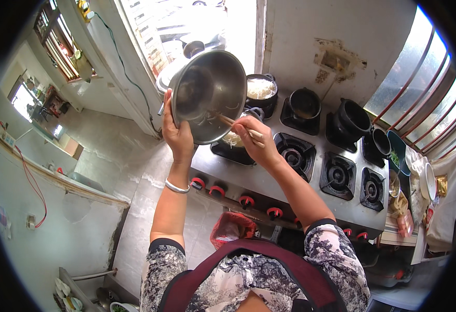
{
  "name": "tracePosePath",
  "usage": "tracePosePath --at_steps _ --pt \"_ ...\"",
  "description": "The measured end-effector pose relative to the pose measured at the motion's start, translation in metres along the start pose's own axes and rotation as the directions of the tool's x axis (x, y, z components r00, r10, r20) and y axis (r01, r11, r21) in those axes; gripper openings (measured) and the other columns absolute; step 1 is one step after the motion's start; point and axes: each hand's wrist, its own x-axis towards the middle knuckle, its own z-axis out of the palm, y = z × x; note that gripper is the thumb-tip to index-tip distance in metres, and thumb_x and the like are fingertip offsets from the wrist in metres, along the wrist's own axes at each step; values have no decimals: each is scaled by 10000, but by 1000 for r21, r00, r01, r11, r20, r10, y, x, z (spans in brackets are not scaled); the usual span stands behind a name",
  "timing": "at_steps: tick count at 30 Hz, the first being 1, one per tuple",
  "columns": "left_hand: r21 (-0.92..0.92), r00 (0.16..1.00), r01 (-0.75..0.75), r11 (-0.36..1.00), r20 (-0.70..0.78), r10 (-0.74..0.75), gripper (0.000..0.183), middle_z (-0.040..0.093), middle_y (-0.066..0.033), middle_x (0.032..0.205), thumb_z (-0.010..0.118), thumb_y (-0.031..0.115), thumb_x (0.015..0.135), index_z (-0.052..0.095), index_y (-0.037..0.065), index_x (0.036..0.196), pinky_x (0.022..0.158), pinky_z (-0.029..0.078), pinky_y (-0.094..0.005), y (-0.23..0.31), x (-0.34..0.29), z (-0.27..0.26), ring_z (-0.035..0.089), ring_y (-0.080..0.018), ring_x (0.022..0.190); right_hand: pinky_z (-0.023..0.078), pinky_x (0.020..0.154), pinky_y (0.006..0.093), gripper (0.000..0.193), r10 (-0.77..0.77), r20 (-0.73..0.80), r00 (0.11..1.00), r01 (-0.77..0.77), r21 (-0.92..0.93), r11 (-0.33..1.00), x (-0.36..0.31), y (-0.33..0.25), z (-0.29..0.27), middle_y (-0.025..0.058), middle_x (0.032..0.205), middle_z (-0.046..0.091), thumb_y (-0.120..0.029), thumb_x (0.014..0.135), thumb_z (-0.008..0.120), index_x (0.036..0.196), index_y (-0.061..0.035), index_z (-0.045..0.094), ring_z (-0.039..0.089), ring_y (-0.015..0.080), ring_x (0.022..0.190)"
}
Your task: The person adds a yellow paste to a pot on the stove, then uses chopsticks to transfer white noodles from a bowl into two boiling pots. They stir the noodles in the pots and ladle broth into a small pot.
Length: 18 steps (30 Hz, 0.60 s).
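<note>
Bowl (212,78), upper centre of frame, likely light, stiff, slick, best held by its rim, with left grip (177,134) clamped there and right grip (253,136) around chopsticks (228,120).

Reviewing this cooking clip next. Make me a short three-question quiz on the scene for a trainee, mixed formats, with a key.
1. Multiple choice: which wrist wears the silver bangle?
a) the right
b) the left
c) both

2. True or false: the metal bowl stands level on the stove.

3. Short answer: what does the right hand hold?

Key:
1. b
2. False; the left hand holds it up, tilted.
3. Wooden chopsticks, their tips in the bowl.
</note>
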Motion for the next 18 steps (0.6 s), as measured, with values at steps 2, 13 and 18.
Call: tracePosePath --at_steps 2,13,18 --pt "-24 1000 -2 1000 -8 2 489 422 -130 1369 409 -134 798 433 -36 1276 1055 295 -332 -1 0 1 384 -233 1280 466 672 310 78 104 -1 995 -104 42 994 2 0 -3 143 816 601 -57 857 584 889 13 592 597 259 736" --pt "78 990 -114 990 96 106 516 438 -155 1352 336 -157 746 454 -48 1236 1086 238 -375 1 -6 13 334 -283 1316 454 639 326 111 60 90 994 -63 31 998 0 -18 -7 138 816 588 -109 871 571 906 -5 586 571 283 718" --pt "55 987 -137 989 89 132 535 456 -152 1337 330 -157 711 457 -64 1222 1102 200 -398 -1 -6 17 329 -291 1319 459 673 320 129 179 158 971 -196 95 976 -7 -22 -11 137 835 611 -109 879 564 916 11 594 587 272 743"
